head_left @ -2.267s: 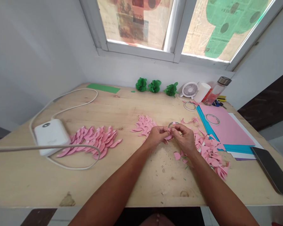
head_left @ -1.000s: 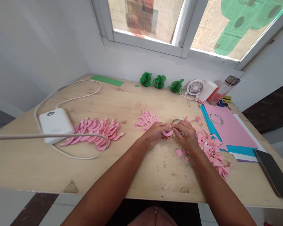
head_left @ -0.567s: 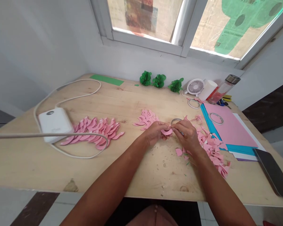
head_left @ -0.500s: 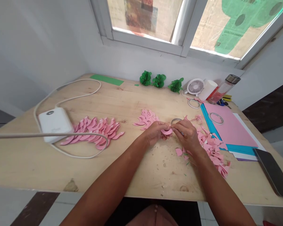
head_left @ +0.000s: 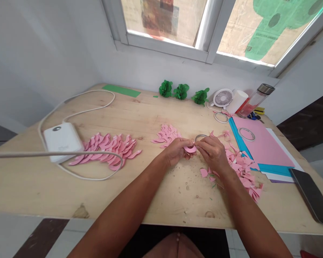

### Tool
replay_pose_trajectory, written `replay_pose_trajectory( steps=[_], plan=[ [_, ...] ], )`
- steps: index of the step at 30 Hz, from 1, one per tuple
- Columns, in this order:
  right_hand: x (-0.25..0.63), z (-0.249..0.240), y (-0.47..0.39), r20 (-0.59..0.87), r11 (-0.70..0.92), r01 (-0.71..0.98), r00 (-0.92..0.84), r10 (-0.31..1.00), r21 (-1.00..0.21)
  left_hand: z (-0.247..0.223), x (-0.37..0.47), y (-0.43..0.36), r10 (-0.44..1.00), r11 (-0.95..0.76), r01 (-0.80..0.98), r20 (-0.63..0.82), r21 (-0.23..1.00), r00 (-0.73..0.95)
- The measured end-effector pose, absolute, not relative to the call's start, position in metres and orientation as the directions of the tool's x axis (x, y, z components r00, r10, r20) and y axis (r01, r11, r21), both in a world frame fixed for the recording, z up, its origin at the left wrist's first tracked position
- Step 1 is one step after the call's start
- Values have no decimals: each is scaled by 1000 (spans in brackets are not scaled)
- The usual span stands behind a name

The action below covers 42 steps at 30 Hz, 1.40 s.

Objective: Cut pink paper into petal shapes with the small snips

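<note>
My left hand (head_left: pixel 177 152) is closed around a small curved pink paper piece (head_left: pixel 190 149), holding it by its left end above the table. At the other end of that piece, the thumb and fingers of my right hand (head_left: pixel 212 152) are pinched together; whatever lies between the fingertips is too small to make out clearly. A narrow tape roll (head_left: pixel 200 137) shows behind my right hand, partly hidden. Just beyond my left hand lies a small pile of pink paper cutouts (head_left: pixel 165 135). Pink paper scraps (head_left: pixel 243 168) are heaped to the right of my right wrist.
Wavy pink cutouts (head_left: pixel 110 148) lie at left beside a white power bank (head_left: pixel 61 139) and its looping cable. Green paper pompoms (head_left: pixel 181 91) line the wall. A fan (head_left: pixel 223 98), bottle (head_left: pixel 258 100), paper stack (head_left: pixel 266 147) and phone (head_left: pixel 310 195) occupy the right side.
Both hands stay at the same place with the pink paper piece between them. Only slight finger movement and a small shift of the camera show.
</note>
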State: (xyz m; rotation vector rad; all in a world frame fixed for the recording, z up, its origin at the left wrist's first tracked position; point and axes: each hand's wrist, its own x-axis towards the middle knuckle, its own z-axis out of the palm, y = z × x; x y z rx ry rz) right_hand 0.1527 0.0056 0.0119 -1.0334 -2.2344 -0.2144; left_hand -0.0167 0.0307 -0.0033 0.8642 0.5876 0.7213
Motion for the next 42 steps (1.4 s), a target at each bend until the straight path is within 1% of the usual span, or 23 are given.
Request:
replay_pose_trajectory(
  steps=[16,42],
  plan=[
    [151,16,4,640,684,726,-489,593,-80,-4,-17,31,763,449,-304,-183,840,620],
    [152,17,4,602,668,741,-507,617,-61,-2,-16,31,756,448,-285,-189,847,627]
  ],
)
